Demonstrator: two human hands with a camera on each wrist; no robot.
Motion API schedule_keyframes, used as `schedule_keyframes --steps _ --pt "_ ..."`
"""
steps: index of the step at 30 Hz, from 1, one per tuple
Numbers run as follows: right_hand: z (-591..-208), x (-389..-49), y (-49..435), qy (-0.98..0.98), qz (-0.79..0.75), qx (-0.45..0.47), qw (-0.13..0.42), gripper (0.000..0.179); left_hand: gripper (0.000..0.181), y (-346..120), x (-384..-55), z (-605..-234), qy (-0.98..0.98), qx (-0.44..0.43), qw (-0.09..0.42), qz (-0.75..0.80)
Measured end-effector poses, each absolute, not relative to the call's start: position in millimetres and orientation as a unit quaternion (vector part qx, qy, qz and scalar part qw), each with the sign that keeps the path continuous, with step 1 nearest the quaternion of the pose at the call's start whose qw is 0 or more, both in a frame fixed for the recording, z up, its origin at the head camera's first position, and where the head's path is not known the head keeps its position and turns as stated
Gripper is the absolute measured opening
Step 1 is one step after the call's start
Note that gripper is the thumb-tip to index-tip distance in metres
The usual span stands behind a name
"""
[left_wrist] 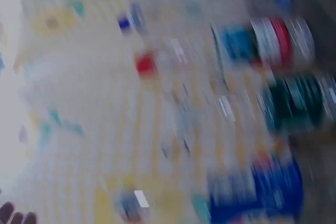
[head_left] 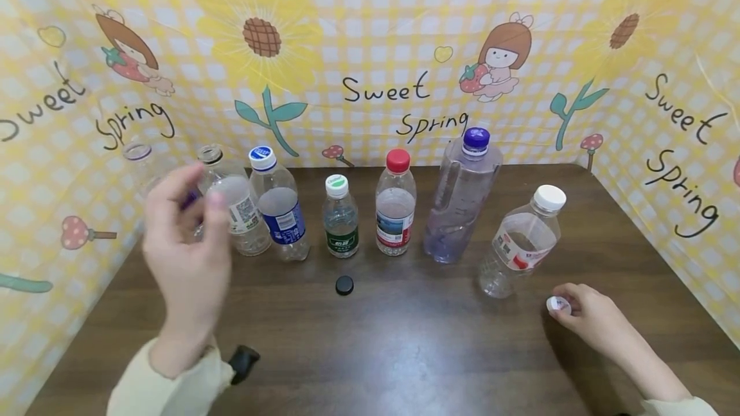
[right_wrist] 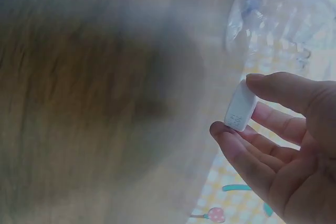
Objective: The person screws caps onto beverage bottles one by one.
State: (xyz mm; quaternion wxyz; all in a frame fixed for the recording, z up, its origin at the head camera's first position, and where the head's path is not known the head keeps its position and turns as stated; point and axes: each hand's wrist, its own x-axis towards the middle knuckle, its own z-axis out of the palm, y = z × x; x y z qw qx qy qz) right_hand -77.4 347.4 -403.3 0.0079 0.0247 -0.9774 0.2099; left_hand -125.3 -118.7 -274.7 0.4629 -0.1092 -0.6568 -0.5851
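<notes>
My right hand (head_left: 595, 320) pinches a white bottle cap (right_wrist: 241, 106) between thumb and fingers, low over the right side of the table. Just beyond it stands a clear bottle (head_left: 523, 242) with a white cap on. My left hand (head_left: 187, 249), blurred, is raised in front of two uncapped bottles at the left, its thumb and index finger apart. One is a clear bottle (head_left: 139, 162) with a purple neck ring; the other has a white label (head_left: 239, 210). Something purple shows behind the left fingers; what it belongs to is unclear. Only fingertips (left_wrist: 18, 216) appear in the left wrist view.
A blue-labelled bottle (head_left: 283, 214), a small green-labelled bottle (head_left: 341, 223), a red-capped bottle (head_left: 396, 210) and a tall purple-capped bottle (head_left: 462, 198) stand along the back. A black cap (head_left: 344, 285) lies before them on the wooden table (head_left: 370, 352). Patterned cloth (head_left: 370, 31) surrounds it.
</notes>
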Motion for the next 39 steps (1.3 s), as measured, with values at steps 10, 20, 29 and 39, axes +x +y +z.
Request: schedule_keyframes --steps 10,20,29,39 --pt "-396 -66 330 -0.971 0.233 0.055 -0.001 0.026 0.063 -202 -179 -298 -0.697 0.109 0.465 -0.536" --pt "-395 -62 325 -0.966 0.245 0.074 -0.034 0.026 0.096 -240 -222 -341 -0.784 0.203 0.289 -0.511" --pt "-394 -60 322 -0.967 0.238 0.083 -0.032 0.023 0.099 -249 -237 -352 -0.813 0.219 0.227 -0.488" --pt "-392 -57 317 -0.966 0.239 0.099 -0.014 0.021 0.094 -249 -243 -360 -0.812 0.223 0.229 -0.488"
